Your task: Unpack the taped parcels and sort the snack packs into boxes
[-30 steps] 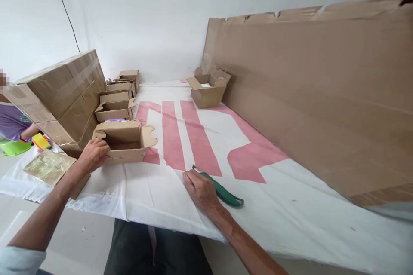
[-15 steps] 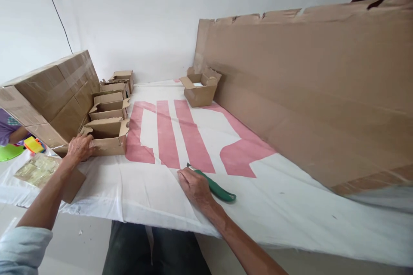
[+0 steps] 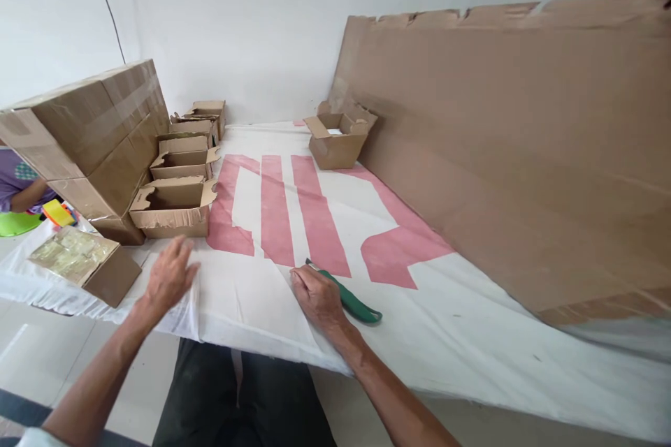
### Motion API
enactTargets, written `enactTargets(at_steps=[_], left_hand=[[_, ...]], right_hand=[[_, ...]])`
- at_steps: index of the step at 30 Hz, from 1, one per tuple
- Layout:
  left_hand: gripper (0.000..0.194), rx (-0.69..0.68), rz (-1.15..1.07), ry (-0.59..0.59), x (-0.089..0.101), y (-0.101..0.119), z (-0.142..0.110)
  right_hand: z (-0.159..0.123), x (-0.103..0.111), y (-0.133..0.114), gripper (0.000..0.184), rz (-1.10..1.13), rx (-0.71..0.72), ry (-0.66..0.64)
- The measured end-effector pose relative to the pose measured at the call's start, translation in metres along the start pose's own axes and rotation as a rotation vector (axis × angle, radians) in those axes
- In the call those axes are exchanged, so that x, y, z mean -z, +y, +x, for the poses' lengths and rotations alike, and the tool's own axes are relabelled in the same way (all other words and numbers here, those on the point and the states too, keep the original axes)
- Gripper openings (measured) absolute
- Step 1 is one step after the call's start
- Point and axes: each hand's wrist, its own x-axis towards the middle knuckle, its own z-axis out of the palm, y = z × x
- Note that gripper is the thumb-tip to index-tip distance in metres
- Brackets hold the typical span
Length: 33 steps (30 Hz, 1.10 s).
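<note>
My left hand (image 3: pixel 172 274) hovers over the near left of the cloth-covered table (image 3: pixel 251 307), fingers extended and slightly apart, holding nothing. Just beyond it stands an open cardboard box (image 3: pixel 175 222) with torn flaps. My right hand (image 3: pixel 317 295) rests closed on the cloth, fingers curled under; whatever they may hold is hidden. Along its far side lies a green curved tool (image 3: pixel 359 306) with a dark tip, partly covered by the hand. I cannot make out its exact kind.
More open boxes (image 3: pixel 183 159) line the left side beside stacked taped cartons (image 3: pixel 110 129). A taped box (image 3: pixel 112 269) sits at the near left edge. Another open box (image 3: pixel 338 148) stands before a large leaning cardboard sheet (image 3: pixel 498 140). A person's arm (image 3: pixel 29 195) shows far left.
My left hand has let go of the nearest open box and moved right, toward me. The view has shifted slightly. My right hand stays beside the green tool.
</note>
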Motion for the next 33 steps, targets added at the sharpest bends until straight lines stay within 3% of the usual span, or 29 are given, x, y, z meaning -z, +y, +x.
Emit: enactTargets(at_steps=[3, 5, 7, 9, 11, 13, 15, 18, 21, 24, 28, 33], left_hand=[[0.048, 0.082, -0.033, -0.074, -0.040, 0.014, -0.055], [0.047, 0.152, -0.012, -0.070, -0.054, 0.011, -0.083], [0.044, 0.217, -0.004, -0.060, -0.054, 0.005, -0.101], [0.038, 0.254, -0.044, -0.046, -0.044, 0.003, -0.106], [0.035, 0.234, -0.160, 0.031, -0.032, 0.011, -0.097], [0.037, 0.161, -0.372, 0.194, -0.020, 0.034, -0.076], [0.039, 0.082, -0.649, 0.307, -0.010, 0.071, -0.052], [0.036, -0.019, -1.108, 0.255, 0.004, 0.141, -0.029], [0.038, -0.039, -1.510, 0.138, 0.014, 0.201, -0.025], [0.033, -0.023, -1.699, 0.103, 0.017, 0.237, -0.036], [0.023, 0.039, -1.665, 0.151, 0.012, 0.255, -0.066], [0.011, -0.031, -1.581, -0.008, 0.003, 0.256, -0.094]], right_hand=[[-0.006, 0.002, 0.000, 0.037, 0.039, 0.008, -0.001], [-0.009, 0.002, -0.002, 0.035, 0.093, -0.005, -0.002], [-0.005, 0.004, -0.010, 0.036, 0.196, -0.067, -0.007], [0.013, 0.012, -0.027, 0.039, 0.384, -0.217, 0.014], [0.050, 0.026, -0.050, 0.043, 0.690, -0.456, 0.126], [0.105, 0.047, -0.071, 0.047, 1.101, -0.588, 0.327], [0.165, 0.072, -0.083, 0.044, 1.411, -0.548, 0.429], [0.234, 0.112, -0.101, 0.043, 1.629, -0.394, 0.511], [0.261, 0.139, -0.126, 0.047, 1.681, -0.246, 0.514], [0.266, 0.144, -0.137, 0.047, 1.644, -0.173, 0.508], [0.277, 0.130, -0.120, 0.049, 1.491, -0.161, 0.527], [0.299, 0.119, -0.093, 0.055, 1.270, -0.175, 0.603]])
